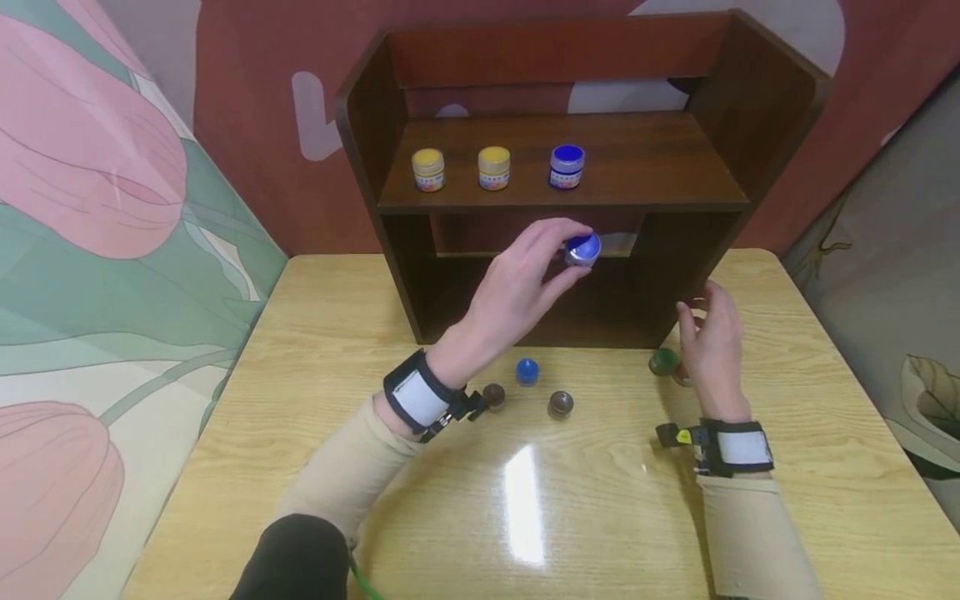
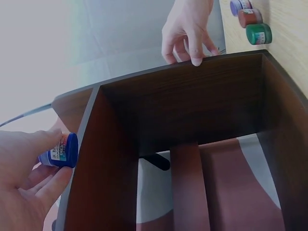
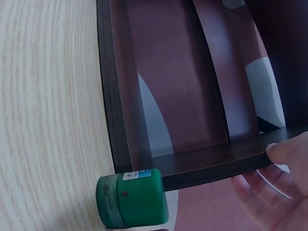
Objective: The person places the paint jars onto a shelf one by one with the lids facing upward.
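My left hand (image 1: 513, 279) pinches a small blue paint jar (image 1: 582, 249) between thumb and fingers, just below the front edge of the upper shelf board. The left wrist view shows the label of this jar (image 2: 62, 150). My right hand (image 1: 715, 350) is at the right side panel of the dark brown wooden shelf (image 1: 562, 202). Its thumb (image 3: 278, 153) lies on the panel's edge and its fingers curl along the outer side. Two yellow jars, the left one (image 1: 428, 170) and the right one (image 1: 494, 168), and a blue jar (image 1: 567, 167) stand on the upper board.
On the wooden table (image 1: 600, 500), a blue jar (image 1: 527, 372) and two dark brown jars (image 1: 493, 397) (image 1: 560, 405) sit before the shelf. Near its right front corner are a green jar (image 1: 663, 362), a reddish-brown jar (image 2: 250, 18) and a purple-blue jar (image 2: 240, 6).
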`<state>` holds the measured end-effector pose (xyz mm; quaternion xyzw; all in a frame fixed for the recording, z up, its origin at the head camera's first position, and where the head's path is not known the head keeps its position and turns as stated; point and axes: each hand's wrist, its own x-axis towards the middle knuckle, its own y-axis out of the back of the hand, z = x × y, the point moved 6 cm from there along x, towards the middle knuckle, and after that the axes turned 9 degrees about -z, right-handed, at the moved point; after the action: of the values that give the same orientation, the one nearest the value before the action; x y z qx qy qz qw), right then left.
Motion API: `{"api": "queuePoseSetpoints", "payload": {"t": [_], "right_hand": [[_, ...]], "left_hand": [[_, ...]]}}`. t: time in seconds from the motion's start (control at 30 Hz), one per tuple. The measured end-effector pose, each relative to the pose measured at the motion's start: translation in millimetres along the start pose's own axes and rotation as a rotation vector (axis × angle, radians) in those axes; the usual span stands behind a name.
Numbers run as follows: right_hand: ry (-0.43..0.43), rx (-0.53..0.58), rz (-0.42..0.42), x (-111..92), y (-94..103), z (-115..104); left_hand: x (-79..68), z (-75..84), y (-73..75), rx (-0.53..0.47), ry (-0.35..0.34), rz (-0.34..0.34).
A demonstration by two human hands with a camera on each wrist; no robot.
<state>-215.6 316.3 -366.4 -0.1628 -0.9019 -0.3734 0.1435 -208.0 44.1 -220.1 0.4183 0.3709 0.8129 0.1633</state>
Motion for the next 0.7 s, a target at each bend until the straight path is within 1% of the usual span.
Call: {"api": "queuePoseSetpoints", "payload": {"t": [0.23,0.5,0.7], "right_hand": [[-0.015,0.01,-0.02,0,-0.8,-1],[-0.022,0.013,-0.023,1,-2.3,0],[-0.024,0.021,-0.026,0,-3.3,0]], "left_hand": [[13.1,6.4,1.5,-0.028,-0.013,0.012],[22.3,12.0,3.5,-0.011,-0.002,0.02],[29.2,13.8,3.3,-0.02,-0.006,0.027]]}}
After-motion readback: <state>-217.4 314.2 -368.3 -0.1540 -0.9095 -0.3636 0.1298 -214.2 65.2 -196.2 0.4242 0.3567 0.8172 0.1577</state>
